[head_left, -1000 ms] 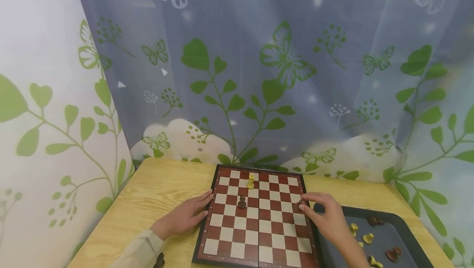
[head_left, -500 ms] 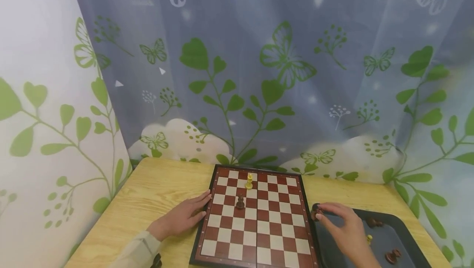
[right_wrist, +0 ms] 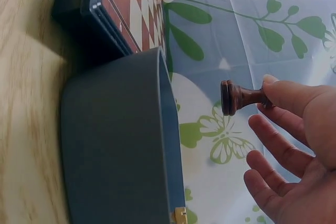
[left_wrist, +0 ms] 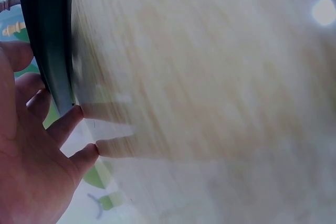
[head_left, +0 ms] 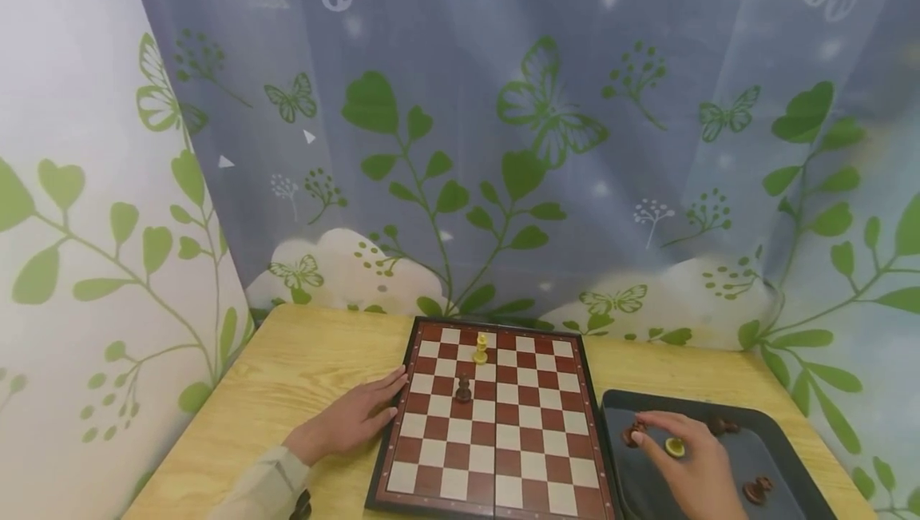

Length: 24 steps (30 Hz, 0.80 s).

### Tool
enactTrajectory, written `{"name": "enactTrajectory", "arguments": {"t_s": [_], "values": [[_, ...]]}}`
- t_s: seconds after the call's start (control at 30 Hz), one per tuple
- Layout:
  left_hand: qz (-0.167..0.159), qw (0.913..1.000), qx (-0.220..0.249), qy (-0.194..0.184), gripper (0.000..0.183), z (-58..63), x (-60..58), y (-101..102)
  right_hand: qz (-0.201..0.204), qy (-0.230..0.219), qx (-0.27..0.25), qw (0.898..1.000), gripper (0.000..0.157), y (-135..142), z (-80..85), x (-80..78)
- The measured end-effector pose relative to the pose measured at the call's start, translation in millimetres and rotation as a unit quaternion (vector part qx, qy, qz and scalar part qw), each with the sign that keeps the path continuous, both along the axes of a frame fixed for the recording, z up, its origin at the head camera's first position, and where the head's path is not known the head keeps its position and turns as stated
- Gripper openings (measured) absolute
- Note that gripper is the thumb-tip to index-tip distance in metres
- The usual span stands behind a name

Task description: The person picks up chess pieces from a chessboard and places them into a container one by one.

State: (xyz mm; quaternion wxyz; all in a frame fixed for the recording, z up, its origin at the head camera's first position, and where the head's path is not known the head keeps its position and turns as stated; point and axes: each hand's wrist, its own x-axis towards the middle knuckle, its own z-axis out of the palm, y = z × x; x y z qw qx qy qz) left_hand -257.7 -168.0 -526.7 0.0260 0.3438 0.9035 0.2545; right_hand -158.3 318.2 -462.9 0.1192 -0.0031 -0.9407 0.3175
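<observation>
My right hand (head_left: 690, 456) pinches a dark brown chess piece (right_wrist: 244, 97) between thumb and index finger, above the left part of the black tray (head_left: 611, 402). In the right wrist view the piece lies level with its base pointing away from the palm, and the other fingers are spread below it. My left hand (head_left: 352, 418) rests with extended fingers at the left edge of the folding chessboard (head_left: 521, 496). A yellow chess piece (head_left: 480, 351) and a brown chess piece (head_left: 463, 389) stand on the board's left half.
Inside the tray lie more pieces, including a yellow chess piece (head_left: 674, 446) and a brown chess piece (head_left: 758, 490). The tray stands close by the board's right edge. A dark object (head_left: 302, 506) shows beside the left sleeve. A patterned curtain (head_left: 460, 144) hangs behind the wooden table (head_left: 287, 360).
My right hand has carried the brown chess piece from the board's right edge rightward over the tray. My left hand has stayed at the board's left edge.
</observation>
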Motion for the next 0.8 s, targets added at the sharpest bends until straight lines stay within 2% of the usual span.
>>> {"name": "enactTrajectory", "arguments": {"t_s": [0.17, 0.4, 0.8], "values": [[-0.003, 1.0, 0.006, 0.002, 0.055, 0.9, -1.4, 1, -0.014, 0.016, -0.001, 1.0, 0.029, 1, -3.2, 5.1], [-0.007, 0.9999, 0.008, -0.003, 0.055, -0.4, 1.8, 2, -0.028, 0.036, 0.005, 0.999, 0.025, 11, -16.9, 14.9], [-0.005, 0.9999, 0.013, 0.002, 0.056, -2.0, -2.1, 1, -0.043, 0.076, -0.007, 0.996, 0.023, 13, -35.8, 13.5]]}}
